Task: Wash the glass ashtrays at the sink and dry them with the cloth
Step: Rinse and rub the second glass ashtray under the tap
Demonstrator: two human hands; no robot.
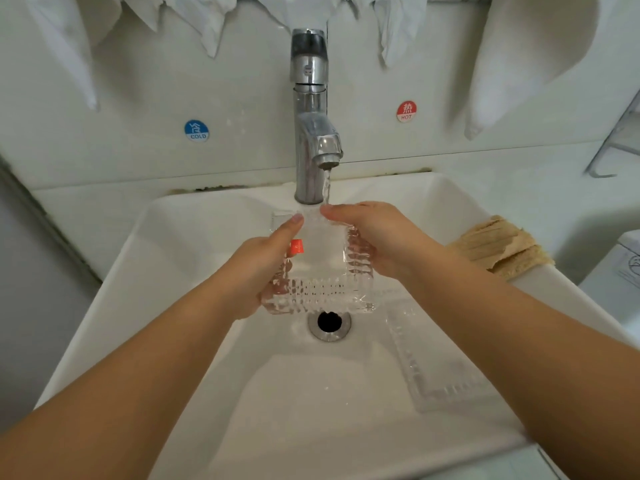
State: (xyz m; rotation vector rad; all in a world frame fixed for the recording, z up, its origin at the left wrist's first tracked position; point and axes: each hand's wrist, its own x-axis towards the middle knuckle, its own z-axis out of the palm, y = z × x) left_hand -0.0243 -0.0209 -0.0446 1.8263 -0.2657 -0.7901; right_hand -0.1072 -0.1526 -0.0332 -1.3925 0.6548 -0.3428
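Note:
A square clear glass ashtray (320, 271) with a cut pattern and a small orange sticker is held over the white sink (173, 271), under the running stream from the chrome tap (313, 133). My left hand (256, 271) grips its left side, thumb on the rim. My right hand (374, 240) grips its right side, fingers curled over the far edge where the water lands. A second glass ashtray (440, 372) lies in the basin at the right, partly under my right forearm. A tan cloth (502, 245) lies on the sink's right rim.
The drain (329, 322) sits just below the held ashtray. Blue COLD (196, 130) and red HOT (406, 111) stickers are on the back wall. White cloths (519, 64) hang above. A white appliance (627, 261) stands at the far right.

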